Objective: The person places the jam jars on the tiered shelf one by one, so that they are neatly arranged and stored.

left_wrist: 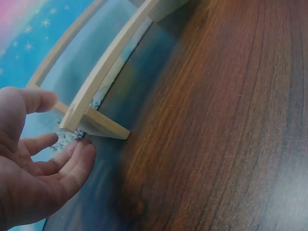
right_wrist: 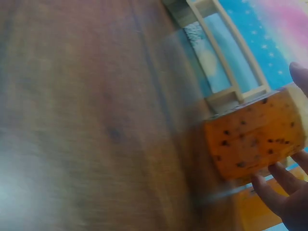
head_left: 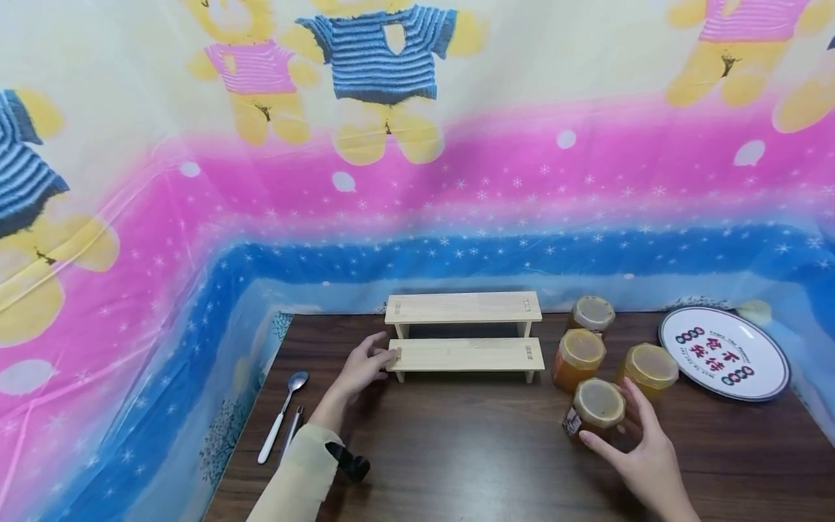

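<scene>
Several lidded jars with amber contents stand on the right, the front jar (head_left: 596, 406) nearest me. My right hand (head_left: 649, 449) is beside this jar, thumb near its front and fingers spread towards its far side. The right wrist view shows the orange jar (right_wrist: 255, 139) with dark specks, my fingertips right at its edge and the thumb apart from it. My left hand (head_left: 365, 362) is at the left end of the lower wooden shelf (head_left: 466, 355). In the left wrist view its loosely bent fingers surround the shelf end (left_wrist: 72, 120), with gaps showing.
A higher shelf tier (head_left: 463, 308) stands behind the lower one. To the right lies a white plate (head_left: 724, 351) with red lettering. A spoon (head_left: 280, 420) and a slim metal utensil (head_left: 291, 435) lie left on the dark wooden table (head_left: 457, 449). Patterned cloth (head_left: 417, 254) hangs behind.
</scene>
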`<action>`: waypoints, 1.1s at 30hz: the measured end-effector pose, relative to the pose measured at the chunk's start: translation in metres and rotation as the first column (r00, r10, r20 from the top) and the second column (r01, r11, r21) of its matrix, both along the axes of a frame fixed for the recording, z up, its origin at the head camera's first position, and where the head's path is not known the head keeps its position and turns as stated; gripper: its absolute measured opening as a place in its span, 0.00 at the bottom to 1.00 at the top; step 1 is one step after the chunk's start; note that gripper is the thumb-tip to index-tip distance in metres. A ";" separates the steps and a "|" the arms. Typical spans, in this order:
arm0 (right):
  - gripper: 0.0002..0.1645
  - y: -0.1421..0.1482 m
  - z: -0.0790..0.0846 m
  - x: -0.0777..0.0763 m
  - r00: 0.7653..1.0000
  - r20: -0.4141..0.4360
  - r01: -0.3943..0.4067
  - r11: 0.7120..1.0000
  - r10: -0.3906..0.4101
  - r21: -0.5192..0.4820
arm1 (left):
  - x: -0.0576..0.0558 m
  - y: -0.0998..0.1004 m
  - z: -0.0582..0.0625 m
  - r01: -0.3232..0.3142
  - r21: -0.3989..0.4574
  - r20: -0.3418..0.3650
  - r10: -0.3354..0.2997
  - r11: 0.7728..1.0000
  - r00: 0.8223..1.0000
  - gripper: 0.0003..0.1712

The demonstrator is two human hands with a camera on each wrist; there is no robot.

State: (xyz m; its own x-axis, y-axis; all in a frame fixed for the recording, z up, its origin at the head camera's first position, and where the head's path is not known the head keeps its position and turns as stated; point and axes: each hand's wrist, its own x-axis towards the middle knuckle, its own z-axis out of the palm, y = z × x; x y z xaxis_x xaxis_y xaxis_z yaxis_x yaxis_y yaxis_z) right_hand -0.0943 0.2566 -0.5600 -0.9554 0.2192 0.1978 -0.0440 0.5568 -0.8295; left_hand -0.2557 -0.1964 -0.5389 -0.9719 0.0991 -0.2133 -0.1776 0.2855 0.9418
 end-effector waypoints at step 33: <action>0.54 0.004 -0.036 -0.009 0.999 -0.035 0.015 0.989 -0.020 -0.148 | -0.009 0.003 -0.012 -0.067 0.180 0.074 0.054 0.981 0.996 0.33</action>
